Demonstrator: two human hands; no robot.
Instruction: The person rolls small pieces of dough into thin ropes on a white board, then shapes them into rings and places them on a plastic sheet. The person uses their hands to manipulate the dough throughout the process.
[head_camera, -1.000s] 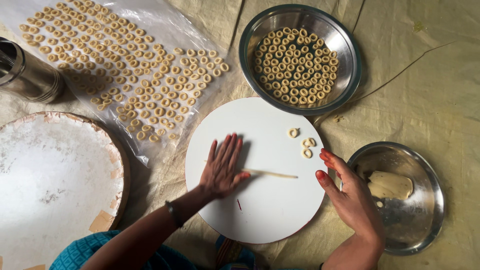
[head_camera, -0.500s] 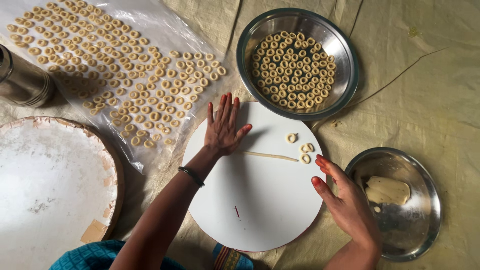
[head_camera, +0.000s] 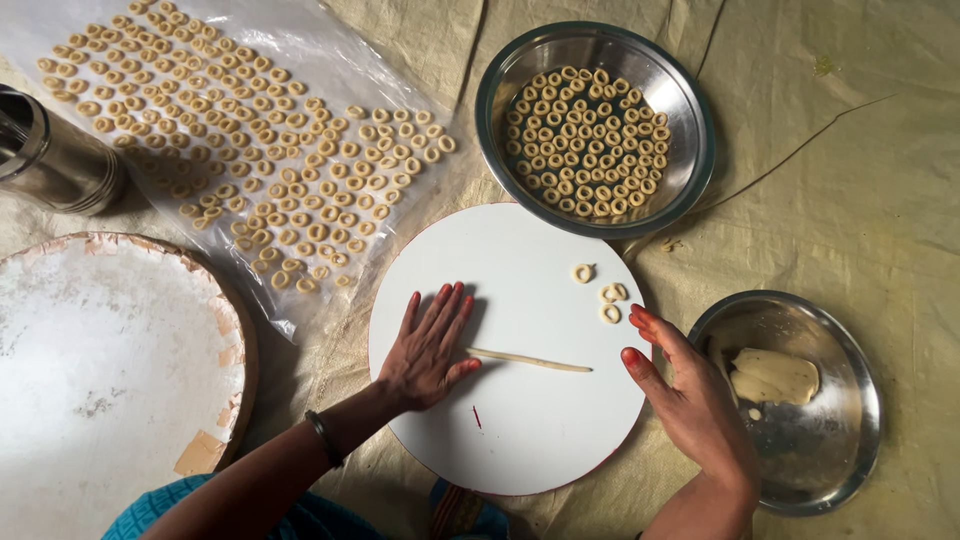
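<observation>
Left hand (head_camera: 428, 348) back down onto thin dough strand (head_camera: 530, 360), white round board (head_camera: 520, 440).

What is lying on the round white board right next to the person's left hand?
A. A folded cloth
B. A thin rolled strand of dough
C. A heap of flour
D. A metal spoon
B: a thin rolled strand of dough lies across the round white board, one end under the left hand, with three small dough rings near the right hand.
</observation>
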